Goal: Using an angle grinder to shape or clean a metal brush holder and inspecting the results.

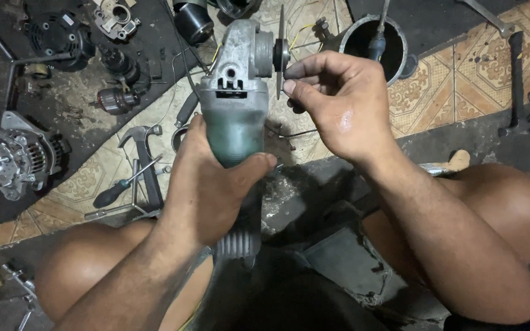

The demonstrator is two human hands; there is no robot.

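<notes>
At the bottom of the frame are the person's two bare knees. Just above them, in the middle, the left hand (207, 184) is wrapped tight around the green body of an angle grinder (237, 92). The grinder's long body runs up and down the frame, with its grey metal head at the top.

A thin round disc (280, 52) sits on the right side of that head, seen edge-on. The right hand (335, 104) is right next to it, on its right side. Its thumb and first fingers are pinched together at the small nut in the middle of the disc. So the disc lies just to the left of the right hand, and the right hand is the nearer one to it.

Farther off, on the patterned floor, a hammer (145, 138) and a screwdriver (124, 184) lie at the left. An alternator (7, 159) sits at the far left. A round metal can (378, 43) stands at the upper right.
</notes>
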